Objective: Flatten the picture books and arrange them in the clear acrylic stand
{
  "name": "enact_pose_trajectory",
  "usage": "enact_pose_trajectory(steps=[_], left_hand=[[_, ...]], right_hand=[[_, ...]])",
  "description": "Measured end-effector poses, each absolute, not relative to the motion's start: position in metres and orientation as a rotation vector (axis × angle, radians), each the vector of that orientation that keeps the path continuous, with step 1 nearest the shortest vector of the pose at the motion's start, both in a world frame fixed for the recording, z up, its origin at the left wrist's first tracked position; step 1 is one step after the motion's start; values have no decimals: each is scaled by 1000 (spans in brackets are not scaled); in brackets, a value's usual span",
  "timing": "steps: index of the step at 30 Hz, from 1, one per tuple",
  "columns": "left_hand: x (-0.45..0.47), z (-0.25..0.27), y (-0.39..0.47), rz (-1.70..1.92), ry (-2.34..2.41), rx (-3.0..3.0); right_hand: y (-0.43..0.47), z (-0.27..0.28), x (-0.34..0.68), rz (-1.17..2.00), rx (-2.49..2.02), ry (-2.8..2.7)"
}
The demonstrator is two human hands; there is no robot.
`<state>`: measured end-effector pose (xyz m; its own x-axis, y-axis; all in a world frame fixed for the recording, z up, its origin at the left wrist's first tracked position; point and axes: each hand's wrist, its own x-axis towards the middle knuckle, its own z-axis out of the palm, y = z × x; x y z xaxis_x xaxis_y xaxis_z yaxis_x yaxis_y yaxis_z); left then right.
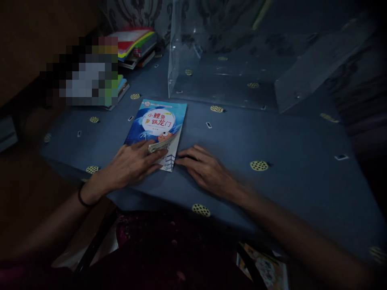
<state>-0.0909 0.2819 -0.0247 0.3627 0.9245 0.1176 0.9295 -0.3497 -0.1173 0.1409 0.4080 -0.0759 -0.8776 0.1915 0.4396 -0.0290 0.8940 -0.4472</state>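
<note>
A thin blue paperback book [163,106] with red Chinese characters and a cartoon fish on its cover lies on the table in front of me. Its lower right corner is lifted and curled back, baring a pale page with a dark line drawing. My left hand [131,163], with a dark band at the wrist, rests over the lower left of the book. The fingers of that hand grip the curled cover and pages. Just off the book's right edge, my right hand [202,167] rests on the cloth, fingers loosely bent and holding nothing.
A blue tablecloth [229,137] with yellow pineapple prints covers the table. At the back stands a clear acrylic stand [173,60]. Stacked books [136,42] lie at the back left, beside a pixelated patch. Another printed book [266,268] shows below the table's front edge.
</note>
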Motion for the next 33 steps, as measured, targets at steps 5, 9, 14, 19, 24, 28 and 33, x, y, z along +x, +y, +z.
enact_pose_trajectory(steps=[5, 9, 14, 19, 24, 28, 33], left_hand=[[-91, -22, 284, -6, -1654, -2452], [-87, -18, 283, 110, -1709, -2470], [-84, -16, 283, 149, -1726, -2476], [-87, -15, 283, 150, -1696, -2517], [-85, -11, 283, 233, -1746, -2510], [-84, -9, 283, 212, -1731, -2526], [-85, -11, 283, 50, -1673, -2551]], right_hand=[[408, -75, 141, 597, -112, -2575], [409, -76, 140, 614, -124, -2590], [409, -77, 140, 624, -121, -2572], [409, -76, 139, 630, -96, -2534], [410, -76, 138, 610, -84, -2506], [410, -76, 139, 617, -92, -2530], [408, -76, 139, 618, -97, -2546]])
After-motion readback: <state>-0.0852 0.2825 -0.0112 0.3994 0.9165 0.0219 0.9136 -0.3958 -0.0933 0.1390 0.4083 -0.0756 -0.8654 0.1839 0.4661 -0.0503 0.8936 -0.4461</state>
